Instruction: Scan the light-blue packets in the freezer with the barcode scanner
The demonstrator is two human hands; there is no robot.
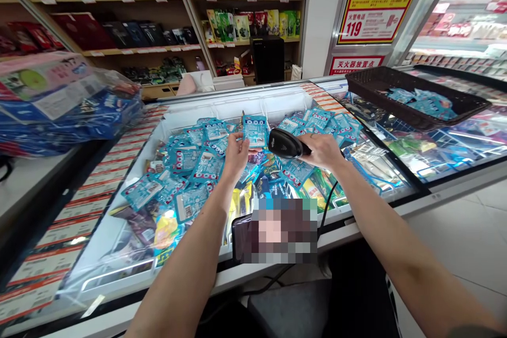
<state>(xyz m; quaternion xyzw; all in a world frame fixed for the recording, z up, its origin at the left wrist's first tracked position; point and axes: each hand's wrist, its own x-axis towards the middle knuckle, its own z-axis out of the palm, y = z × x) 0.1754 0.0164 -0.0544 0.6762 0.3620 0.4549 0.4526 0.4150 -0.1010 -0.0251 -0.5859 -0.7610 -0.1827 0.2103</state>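
The right grip (322, 150) was wrapped shut around the handle of a black handheld barcode scanner (284, 143), its nose pointed left toward a blue foil packet (254, 131). The left grip (236, 153) pinched that packet at its lower edge, holding it just beside the scanner's nose and above a heap of similar blue packets (190, 169). The heap filled a chest freezer (119, 253) with a white inner wall, and a black cable (328, 203) ran down from the scanner over its near rim. A dark woven basket (415, 96) holding more blue packets sat on the glass lid of the neighbouring freezer section. A plastic-wrapped bundle of boxes (67, 103) lay at the left, and a pixelated patch (279, 231) hid something at the near edge.
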